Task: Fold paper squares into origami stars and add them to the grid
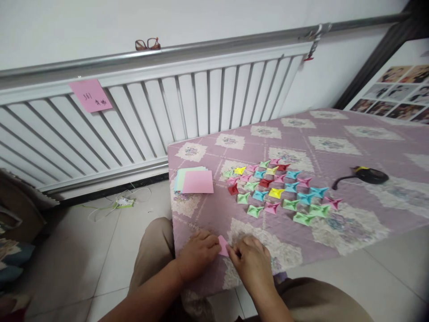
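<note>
1. The table (206, 219) wears a purplish cloth with pale lacy squares, and everything handled here rests on it; a ruck in the soft cloth could spoil a crease
2. Small folded papers (276, 193) spread in rough rows beyond the right hand, in green, pink, blue, yellow and red – they look light, so a sleeve or careless reach could scatter them
3. The right hand (253, 261) has its thumb and forefinger narrowed on the right edge of the small pink paper
4. The left hand (199, 250) rests its fingers close together over the opposite edge; whether its thumb grips underneath, I cannot tell
5. The paper stack (197, 182), pink on top with green and blue peeking out, lies near the table's left edge, where a bumped elbow could push it off
6. The pink paper (223, 247) lies between both hands near the front edge; uneven pressure could skew a fold – it looks plain and pointed at the top, its lower part partly hidden
</note>
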### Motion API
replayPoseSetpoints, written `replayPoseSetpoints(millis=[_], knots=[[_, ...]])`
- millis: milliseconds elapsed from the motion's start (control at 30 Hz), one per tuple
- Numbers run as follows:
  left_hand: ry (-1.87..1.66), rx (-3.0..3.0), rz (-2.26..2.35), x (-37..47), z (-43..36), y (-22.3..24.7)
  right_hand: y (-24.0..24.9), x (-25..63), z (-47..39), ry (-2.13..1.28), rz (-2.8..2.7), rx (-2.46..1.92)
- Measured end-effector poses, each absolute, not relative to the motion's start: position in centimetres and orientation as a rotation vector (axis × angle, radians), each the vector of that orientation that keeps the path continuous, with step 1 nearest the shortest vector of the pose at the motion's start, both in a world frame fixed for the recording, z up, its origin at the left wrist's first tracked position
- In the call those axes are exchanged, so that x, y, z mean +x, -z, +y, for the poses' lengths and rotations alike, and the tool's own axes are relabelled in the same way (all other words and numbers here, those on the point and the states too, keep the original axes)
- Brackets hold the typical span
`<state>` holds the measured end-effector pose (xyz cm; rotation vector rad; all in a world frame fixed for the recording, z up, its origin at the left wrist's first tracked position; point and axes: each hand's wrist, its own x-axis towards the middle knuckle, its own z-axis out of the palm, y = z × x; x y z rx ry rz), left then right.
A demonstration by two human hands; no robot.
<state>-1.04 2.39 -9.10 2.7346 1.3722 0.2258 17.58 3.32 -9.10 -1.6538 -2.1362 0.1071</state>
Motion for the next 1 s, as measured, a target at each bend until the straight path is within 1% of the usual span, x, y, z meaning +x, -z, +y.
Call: replayPoseSetpoints(millis=[500, 1000], knots=[[-0.168, 2.857, 1.267, -1.28, 2.24, 8.78, 8.78, 17.66, 2.87, -0.094, -2.108, -1.627], [-0.259, 2.758, 1.291, -1.58, 2.26, 9.16, 9.33, 18.15, 2.39, -0.187, -2.075, -1.647]])
